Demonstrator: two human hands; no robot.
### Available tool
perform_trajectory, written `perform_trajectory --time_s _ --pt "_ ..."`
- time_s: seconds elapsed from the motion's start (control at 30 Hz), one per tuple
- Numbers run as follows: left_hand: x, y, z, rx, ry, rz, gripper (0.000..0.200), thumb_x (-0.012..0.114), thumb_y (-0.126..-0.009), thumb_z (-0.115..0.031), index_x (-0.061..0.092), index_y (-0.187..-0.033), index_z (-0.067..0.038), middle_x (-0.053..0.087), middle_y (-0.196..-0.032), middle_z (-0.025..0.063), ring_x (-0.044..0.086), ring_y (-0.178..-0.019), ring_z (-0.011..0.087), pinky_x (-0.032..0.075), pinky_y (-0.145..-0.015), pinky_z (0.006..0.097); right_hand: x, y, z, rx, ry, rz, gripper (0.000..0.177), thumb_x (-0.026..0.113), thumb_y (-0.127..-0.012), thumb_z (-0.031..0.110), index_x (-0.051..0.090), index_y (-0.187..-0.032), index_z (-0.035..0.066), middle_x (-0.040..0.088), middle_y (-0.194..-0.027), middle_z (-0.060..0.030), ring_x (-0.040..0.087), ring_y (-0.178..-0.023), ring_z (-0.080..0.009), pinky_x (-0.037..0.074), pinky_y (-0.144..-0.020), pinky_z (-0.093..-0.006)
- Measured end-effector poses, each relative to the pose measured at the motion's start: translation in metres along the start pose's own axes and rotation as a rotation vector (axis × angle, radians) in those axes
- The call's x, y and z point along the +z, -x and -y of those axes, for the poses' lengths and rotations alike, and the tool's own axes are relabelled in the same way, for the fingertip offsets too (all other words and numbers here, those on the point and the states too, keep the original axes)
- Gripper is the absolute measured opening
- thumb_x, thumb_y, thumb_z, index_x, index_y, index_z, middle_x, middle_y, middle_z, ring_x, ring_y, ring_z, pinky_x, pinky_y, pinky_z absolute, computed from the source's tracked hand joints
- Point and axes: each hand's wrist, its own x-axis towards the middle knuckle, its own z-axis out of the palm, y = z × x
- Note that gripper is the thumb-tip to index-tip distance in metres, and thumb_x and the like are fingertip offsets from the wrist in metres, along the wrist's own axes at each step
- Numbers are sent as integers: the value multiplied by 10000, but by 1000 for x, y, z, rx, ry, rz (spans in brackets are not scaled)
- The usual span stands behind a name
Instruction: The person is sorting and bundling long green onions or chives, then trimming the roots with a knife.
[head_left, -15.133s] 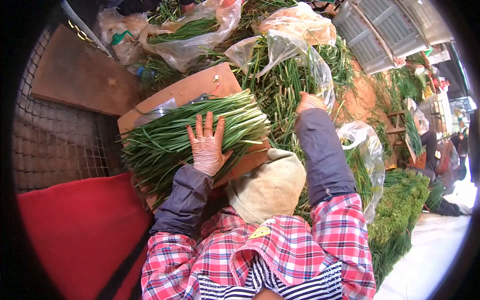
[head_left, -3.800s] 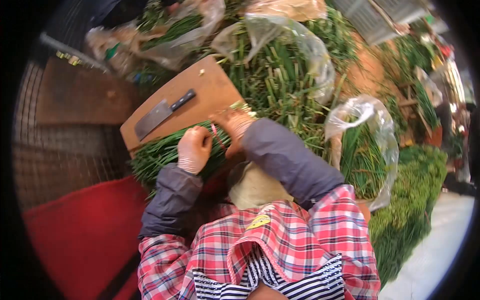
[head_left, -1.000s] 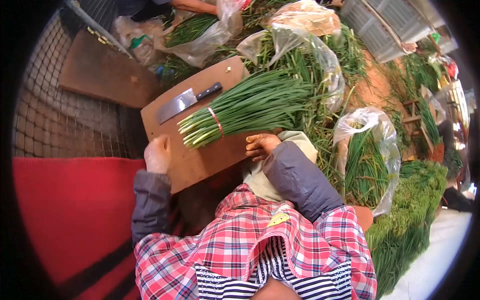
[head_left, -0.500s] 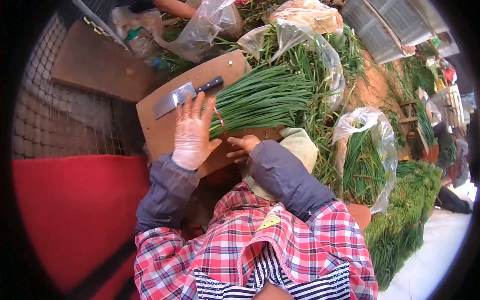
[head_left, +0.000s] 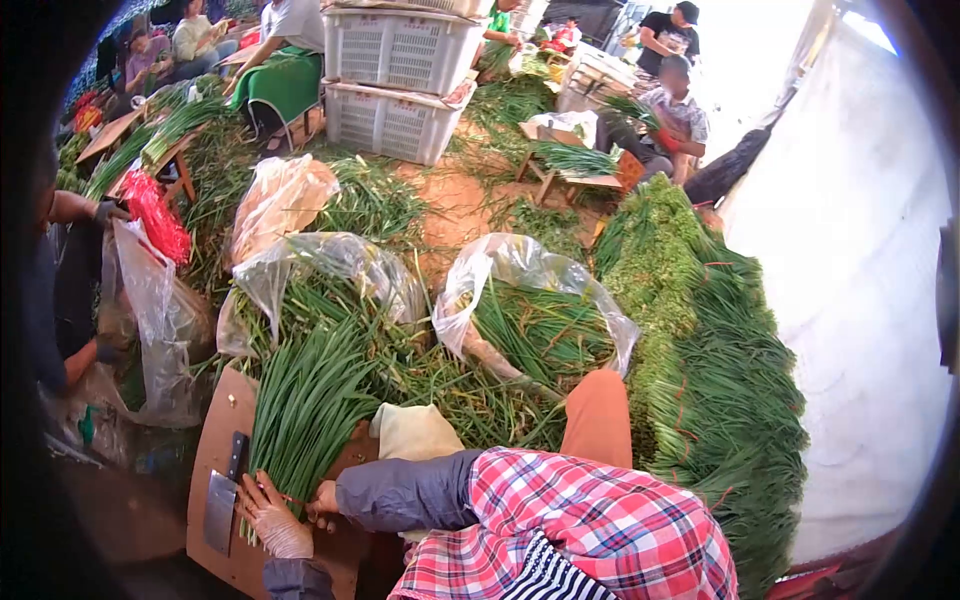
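Observation:
A bunch of long green garlic chives point(head_left: 305, 405) lies on a brown board point(head_left: 215, 425), with a red band around its lower end. My left hand point(head_left: 275, 520), in a thin pale glove, rests over the bunch's lower end, fingers outstretched and apart. On the other side of the bunch, my right hand point(head_left: 325, 502) is curled close to the band; what its fingers pinch is hidden. A cleaver point(head_left: 220, 510) with a black handle lies flat on the board, left of the chives and beside my left fingertips.
Behind the board, loose chives and open plastic bags point(head_left: 345, 265) cover the ground. Another bag of chives point(head_left: 540, 320) stands right of these. Banded bunches are piled point(head_left: 735, 370) along the right. White crates point(head_left: 395, 120) are stacked farther back. A co-worker's arm point(head_left: 75, 365) is at left; other people sit beyond.
My view has swung up and to the right, bringing the other people and the pile into sight. My left hand has come down onto the chives, and my right hand has closed beside them.

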Motion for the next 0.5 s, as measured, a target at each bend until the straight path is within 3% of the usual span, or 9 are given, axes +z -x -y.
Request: perform_trajectory --time_s 0.1,0.2,0.23,0.37,0.5 --pt "-19 -2 -2 18 -1 121 1098 745 -547 -493 185 -1368 -24 210 -1410 176 147 -1323 330 77 -1089 464 -1 -3 -5 -4 -11 24 209 600 -697 211 537 -806 44 448 -646 -73 452 -529 -197 409 -450 -366" --pt "71 -31 9 66 -215 -271 1095 755 -540 -477 199 -1361 -11 228 -1400 181 154 -1321 332 88 -1088 453 0 -6 -9 -21 -24 39 173 588 -685 187 532 -772 48 418 -596 -64 421 -483 -193 396 -430 -373" --pt "67 -30 6 52 -262 -396 1140 776 -518 -456 157 -1372 -24 245 -1388 172 189 -1306 335 128 -1083 443 0 -8 -10 -32 -27 46 162 584 -681 179 530 -761 49 408 -579 -60 411 -467 -191 392 -424 -375" --pt "22 -23 -1 -183 92 -68 1279 828 -434 -425 56 -1388 -65 255 -1379 141 268 -1268 315 214 -1065 427 -6 -17 -18 -54 -47 63 115 568 -666 147 524 -717 54 368 -513 -48 370 -406 -185 375 -398 -383" --pt "15 -17 -2 -209 199 -106 1330 867 -355 -354 77 -1388 -76 264 -1374 142 289 -1264 271 252 -1053 399 -9 -15 -19 18 -157 14 85 558 -659 128 522 -691 58 338 -465 -40 339 -356 -181 359 -376 -390"
